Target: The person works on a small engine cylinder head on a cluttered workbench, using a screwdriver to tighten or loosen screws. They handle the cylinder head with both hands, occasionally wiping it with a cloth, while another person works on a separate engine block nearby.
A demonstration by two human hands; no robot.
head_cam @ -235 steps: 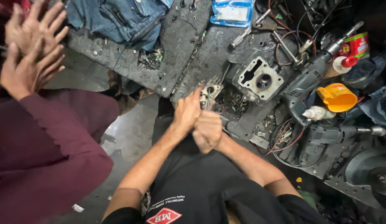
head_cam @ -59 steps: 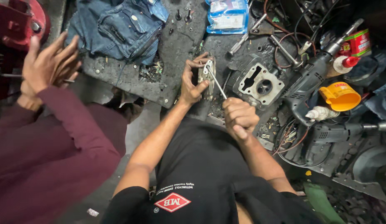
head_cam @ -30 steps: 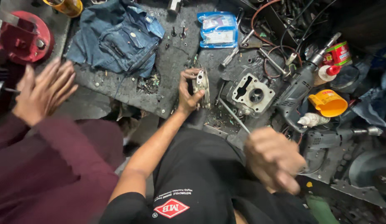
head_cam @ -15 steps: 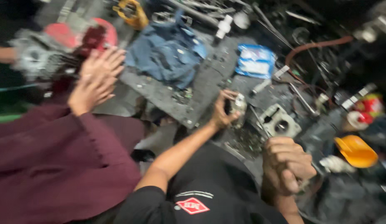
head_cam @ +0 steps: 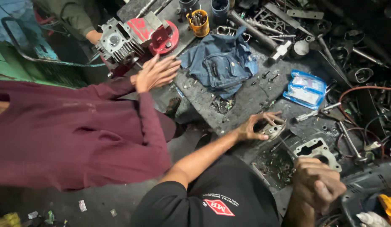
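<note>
My left hand reaches forward and grips a small grey metal engine part on the dark, greasy bench. Close to my body, my right hand is closed in a fist around a thin metal rod that points toward that part. Between my two hands lies a grey cylinder block with a square open face. My black shirt fills the bottom of the view.
A person in a maroon sleeve at left holds an open hand near a finned engine cylinder on a red stand. A denim cloth, a blue packet, a yellow tool cup and loose tools crowd the bench.
My right fist has drawn back toward my body with the rod. My left hand stays on the metal part. The view has swung left, showing the finned cylinder and the other person's hand.
</note>
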